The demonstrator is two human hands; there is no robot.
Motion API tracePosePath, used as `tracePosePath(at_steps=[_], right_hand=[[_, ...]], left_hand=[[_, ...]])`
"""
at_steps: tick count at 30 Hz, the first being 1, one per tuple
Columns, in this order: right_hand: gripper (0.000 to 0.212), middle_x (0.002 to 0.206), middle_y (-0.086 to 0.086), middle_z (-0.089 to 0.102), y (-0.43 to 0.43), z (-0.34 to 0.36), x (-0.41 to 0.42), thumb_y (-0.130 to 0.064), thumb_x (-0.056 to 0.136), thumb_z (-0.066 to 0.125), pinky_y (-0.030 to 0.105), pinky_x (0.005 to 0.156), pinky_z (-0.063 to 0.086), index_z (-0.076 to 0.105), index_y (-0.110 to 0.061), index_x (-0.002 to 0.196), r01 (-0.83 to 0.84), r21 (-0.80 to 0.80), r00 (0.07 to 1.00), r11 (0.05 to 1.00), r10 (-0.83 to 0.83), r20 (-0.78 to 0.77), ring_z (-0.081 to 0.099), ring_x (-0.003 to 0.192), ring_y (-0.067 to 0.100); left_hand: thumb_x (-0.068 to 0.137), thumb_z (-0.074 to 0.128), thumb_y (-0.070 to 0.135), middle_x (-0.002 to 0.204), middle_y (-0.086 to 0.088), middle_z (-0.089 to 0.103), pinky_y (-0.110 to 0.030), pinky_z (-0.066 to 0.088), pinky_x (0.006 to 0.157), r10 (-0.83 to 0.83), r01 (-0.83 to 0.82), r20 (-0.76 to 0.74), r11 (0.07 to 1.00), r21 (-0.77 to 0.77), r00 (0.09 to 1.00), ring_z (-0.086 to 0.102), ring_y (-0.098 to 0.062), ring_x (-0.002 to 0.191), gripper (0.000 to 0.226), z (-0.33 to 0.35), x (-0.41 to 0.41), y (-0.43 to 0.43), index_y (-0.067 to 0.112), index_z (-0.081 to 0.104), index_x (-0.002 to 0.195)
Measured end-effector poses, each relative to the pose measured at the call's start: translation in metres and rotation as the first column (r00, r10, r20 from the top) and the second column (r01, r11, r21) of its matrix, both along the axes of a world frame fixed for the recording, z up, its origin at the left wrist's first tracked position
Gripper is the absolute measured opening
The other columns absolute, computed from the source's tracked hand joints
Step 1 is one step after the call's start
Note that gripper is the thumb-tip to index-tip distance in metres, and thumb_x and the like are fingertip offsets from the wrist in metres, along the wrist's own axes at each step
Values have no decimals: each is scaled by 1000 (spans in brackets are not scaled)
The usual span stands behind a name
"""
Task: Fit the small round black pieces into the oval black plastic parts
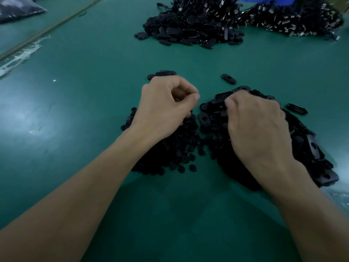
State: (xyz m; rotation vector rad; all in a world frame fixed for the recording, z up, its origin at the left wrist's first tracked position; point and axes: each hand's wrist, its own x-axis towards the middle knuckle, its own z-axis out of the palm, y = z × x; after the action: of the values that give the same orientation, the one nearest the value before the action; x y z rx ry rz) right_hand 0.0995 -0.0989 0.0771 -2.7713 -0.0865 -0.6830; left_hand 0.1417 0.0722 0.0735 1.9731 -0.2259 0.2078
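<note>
Both hands are down in the stock on the green tabletop (85,110). Under the left hand (166,108) spreads a low heap of small round pieces (175,150), matt black and button-like, some showing a hole in the middle. That hand is curled in, thumb tip against forefinger, lower fingers touching the heap (whether a piece sits in the pinch, I cannot tell). Right beside it, edges meeting, rises the bigger mound of oval parts (313,148): flat, black, slightly glossy, with rounded ends and a round hole near one end. The right hand (255,129) lies over that mound, thumb and curled fingers gripping one oval part (219,97) at the top, tilted. A stray oval (228,78) lies apart, just beyond the hands. Far back sit two more black heaps: the near heap (190,29) of ovals tangled with wires, and the far heap (294,19) of wired bits with metal ends.
</note>
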Motion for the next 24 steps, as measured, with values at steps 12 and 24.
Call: tracePosePath(at_steps=[12, 24], right_hand=[[18, 90, -18, 72, -1, -2, 1, -18, 93, 70, 24, 79, 58, 70, -33, 103, -347, 620, 937, 704, 278, 210, 72, 85, 5], [23, 83, -13, 74, 2, 5, 0, -12, 91, 71, 22, 75, 56, 69, -34, 95, -319, 733, 943, 601, 277, 183, 71, 78, 7]], left_hand=[[96, 66, 7, 70, -5, 72, -20, 55, 55, -298, 82, -290, 813, -577, 910, 69, -13, 59, 9, 13, -3, -1, 6, 71, 89], [94, 68, 5, 74, -3, 71, -22, 56, 59, -344, 217, -177, 839, -499, 922, 66, -12, 63, 5, 9, -6, -2, 9, 71, 93]])
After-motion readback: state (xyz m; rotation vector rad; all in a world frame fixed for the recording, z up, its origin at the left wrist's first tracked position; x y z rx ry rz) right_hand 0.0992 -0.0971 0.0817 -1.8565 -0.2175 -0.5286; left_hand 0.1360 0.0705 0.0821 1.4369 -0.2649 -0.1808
